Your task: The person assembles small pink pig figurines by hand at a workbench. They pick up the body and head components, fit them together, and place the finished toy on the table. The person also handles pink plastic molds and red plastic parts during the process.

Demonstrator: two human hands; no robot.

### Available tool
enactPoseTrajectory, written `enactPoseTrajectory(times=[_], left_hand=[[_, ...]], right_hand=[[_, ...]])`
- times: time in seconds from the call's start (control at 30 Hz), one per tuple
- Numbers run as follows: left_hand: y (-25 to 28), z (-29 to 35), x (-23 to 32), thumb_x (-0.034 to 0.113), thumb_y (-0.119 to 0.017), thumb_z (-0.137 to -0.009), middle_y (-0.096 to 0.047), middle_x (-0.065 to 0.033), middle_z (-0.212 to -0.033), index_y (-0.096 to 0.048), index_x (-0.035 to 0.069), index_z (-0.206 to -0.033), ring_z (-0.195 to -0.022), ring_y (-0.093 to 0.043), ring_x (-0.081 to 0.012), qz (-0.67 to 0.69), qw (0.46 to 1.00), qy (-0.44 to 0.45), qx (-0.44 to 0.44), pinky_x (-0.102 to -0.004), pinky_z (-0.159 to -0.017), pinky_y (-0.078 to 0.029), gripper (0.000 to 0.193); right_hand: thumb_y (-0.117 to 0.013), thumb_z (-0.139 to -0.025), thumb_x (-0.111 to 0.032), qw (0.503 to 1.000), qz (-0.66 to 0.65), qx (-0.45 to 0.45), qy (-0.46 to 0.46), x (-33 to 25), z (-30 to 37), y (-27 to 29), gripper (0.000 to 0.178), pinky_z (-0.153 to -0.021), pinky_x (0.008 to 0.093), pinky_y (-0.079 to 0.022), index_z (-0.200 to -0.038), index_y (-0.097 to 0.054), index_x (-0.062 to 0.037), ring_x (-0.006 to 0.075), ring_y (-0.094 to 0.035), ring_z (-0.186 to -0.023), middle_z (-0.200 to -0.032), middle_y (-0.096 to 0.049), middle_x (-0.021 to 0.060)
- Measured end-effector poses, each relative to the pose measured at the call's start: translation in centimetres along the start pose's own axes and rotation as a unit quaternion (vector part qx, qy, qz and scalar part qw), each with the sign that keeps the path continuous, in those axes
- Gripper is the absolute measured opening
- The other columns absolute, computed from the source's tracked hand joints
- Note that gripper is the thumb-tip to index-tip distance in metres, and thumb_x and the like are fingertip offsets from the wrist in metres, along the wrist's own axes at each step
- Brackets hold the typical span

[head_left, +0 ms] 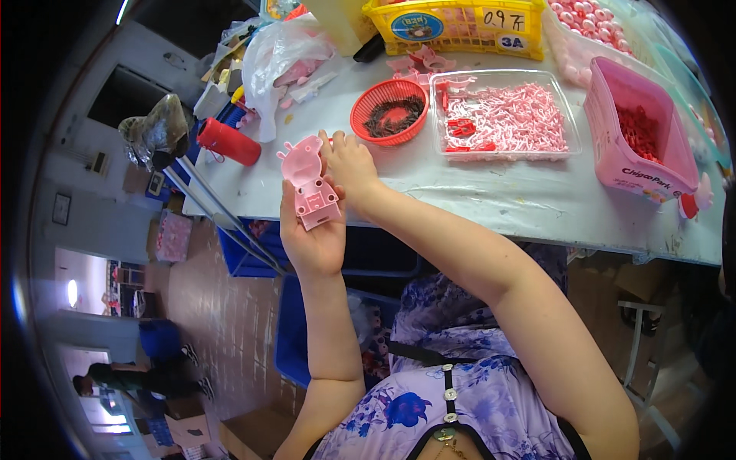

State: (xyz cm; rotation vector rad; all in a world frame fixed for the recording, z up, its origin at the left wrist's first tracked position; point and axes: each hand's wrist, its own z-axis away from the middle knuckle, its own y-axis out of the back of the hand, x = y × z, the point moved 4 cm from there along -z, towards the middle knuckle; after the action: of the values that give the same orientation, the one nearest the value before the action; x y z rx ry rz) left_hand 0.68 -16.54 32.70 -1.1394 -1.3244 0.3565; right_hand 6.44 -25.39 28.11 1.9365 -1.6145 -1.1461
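My left hand (316,247) holds a pink plastic toy shell (303,165), hollow side up, with a rounded head, small ears and round pegs in the body. Its fingers wrap around the shell's lower part. My right hand (351,165) is at the shell's right edge, fingers bent together. A bit of red shows by its fingertips, too small to name. Beyond the right hand is a red round basket (355,115) with small dark pieces, possibly screws. Beside it stands a clear plastic tray (576,146) full of small pale pink parts, with several red ones at its left.
A pink bin (613,165) with red parts stands right; a yellow crate (464,15) is at the back. Pink toy parts (425,61) lie behind the basket. A red cylinder (230,142) and plastic bag (268,73) are left. Blue bins (291,337) sit below the table.
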Motion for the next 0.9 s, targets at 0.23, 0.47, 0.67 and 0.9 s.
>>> enactPoseTrajectory(times=[0.23, 0.47, 0.67, 0.9], left_hand=[[0.1, -1.8, -0.6, 0.029, -0.046, -0.099, -0.056, -0.016, -0.122, -0.041, -0.001, -0.133, -0.103, -0.059, -0.0231, -0.071, 0.997, 0.023, 0.025, -0.0366, -0.089, -0.049, 0.045], [-5.9, -9.2, -8.5, 0.031, -0.05, -0.098, -0.059, -0.0137, -0.118, -0.045, 0.001, -0.129, -0.102, -0.061, -0.0237, -0.135, 0.97, 0.168, -0.111, -0.0365, -0.09, -0.052, 0.044], [-10.8, -14.8, -16.1, 0.033, -0.051, -0.097, -0.061, -0.015, -0.112, -0.045, -0.001, -0.127, -0.1, -0.063, -0.026, -0.188, 0.916, 0.244, -0.258, -0.0369, -0.087, -0.055, 0.046], [-9.6, -14.9, -19.2, 0.022, -0.047, -0.099, -0.064, -0.0121, -0.101, -0.048, -0.001, -0.118, -0.089, -0.067, -0.022, -0.251, 0.897, 0.212, -0.297, -0.0352, -0.081, -0.057, 0.029]], right_hand=[[-0.06, -0.083, -0.016, 0.976, -0.214, -0.033, 0.03, 4.3, 0.6, 6.8, 0.038, -0.079, 0.0397, -0.05, -0.119, -0.057, -0.004, 0.0293, -0.059, -0.097, -0.099, -0.058, 0.015], [-0.046, -0.1, -0.032, 0.741, -0.652, -0.128, -0.096, 14.6, -2.1, 11.5, 0.041, -0.085, 0.0285, -0.047, -0.126, -0.052, -0.002, 0.0112, -0.057, -0.1, -0.113, -0.06, 0.0049], [-0.047, -0.099, -0.032, 0.734, -0.658, 0.012, -0.166, 21.8, -1.7, 16.6, 0.04, -0.083, 0.0273, -0.048, -0.128, -0.049, -0.0037, 0.0122, -0.059, -0.095, -0.11, -0.06, 0.0051], [-0.049, -0.099, -0.029, 0.714, -0.653, 0.118, -0.222, 25.0, -1.4, 16.8, 0.04, -0.082, 0.0259, -0.051, -0.131, -0.048, -0.0061, 0.0107, -0.06, -0.098, -0.116, -0.059, 0.0043]])
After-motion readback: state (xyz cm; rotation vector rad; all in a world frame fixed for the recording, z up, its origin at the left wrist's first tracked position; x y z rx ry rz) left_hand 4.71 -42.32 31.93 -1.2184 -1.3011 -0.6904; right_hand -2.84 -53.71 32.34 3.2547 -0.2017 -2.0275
